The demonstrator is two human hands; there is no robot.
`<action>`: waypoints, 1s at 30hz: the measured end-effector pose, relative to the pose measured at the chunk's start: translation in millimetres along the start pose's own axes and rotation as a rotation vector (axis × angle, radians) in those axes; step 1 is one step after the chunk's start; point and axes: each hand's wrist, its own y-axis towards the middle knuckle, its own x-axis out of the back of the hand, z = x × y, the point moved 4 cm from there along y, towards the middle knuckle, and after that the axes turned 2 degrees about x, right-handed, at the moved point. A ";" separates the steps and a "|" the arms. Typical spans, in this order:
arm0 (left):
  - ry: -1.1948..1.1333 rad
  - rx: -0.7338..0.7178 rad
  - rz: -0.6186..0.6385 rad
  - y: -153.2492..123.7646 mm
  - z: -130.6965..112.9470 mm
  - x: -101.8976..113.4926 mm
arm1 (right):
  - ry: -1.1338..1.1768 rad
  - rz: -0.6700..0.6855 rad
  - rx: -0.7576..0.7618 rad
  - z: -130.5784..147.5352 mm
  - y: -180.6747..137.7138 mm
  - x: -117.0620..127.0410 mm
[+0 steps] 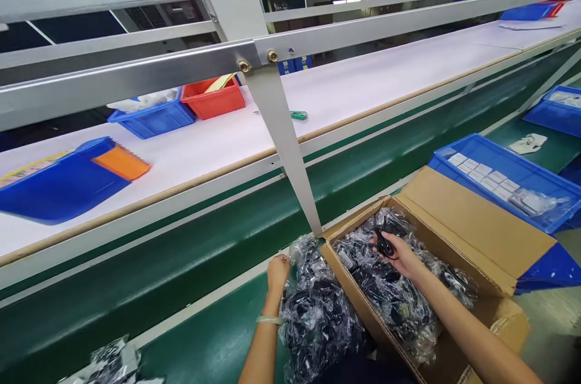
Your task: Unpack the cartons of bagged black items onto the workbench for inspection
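Note:
My right hand [399,255] reaches into an open cardboard box [472,232] and grips a small black part [384,244] above clear plastic bags of black parts [399,299] that fill the box. My left hand [278,272] rests on the upper edge of a pile of similar bagged black parts [318,317] lying on the green surface, just left of the box. Its fingers pinch the plastic of the pile. A pale band is around my left wrist.
A green conveyor belt [181,257] runs past the box, with a white bench [354,87] behind it. Blue bins [59,184], an orange bin [213,99] and a blue tray of small white items [503,181] stand about. A grey metal frame post [281,135] crosses in front.

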 end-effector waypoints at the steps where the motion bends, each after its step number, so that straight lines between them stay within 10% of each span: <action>1: 0.023 -0.007 -0.017 -10.4 -1.9 8.9 | 0.079 0.084 -0.058 -1.3 -16.0 -11.5; 8: 0.053 -0.233 -0.150 -99.3 -51.5 40.0 | 0.094 0.621 -0.227 -27.9 -101.3 -106.4; 12: -0.105 -0.360 -0.086 -152.5 -77.8 37.5 | -0.117 0.668 -0.142 -48.8 -114.9 -134.0; 25: -0.245 -0.479 -0.044 -215.1 -75.5 34.1 | -0.433 0.532 -0.081 -80.1 -132.6 -114.9; 30: -0.252 -0.443 -0.054 -212.3 -70.3 34.5 | -0.117 0.555 -0.216 -80.3 -143.5 -112.2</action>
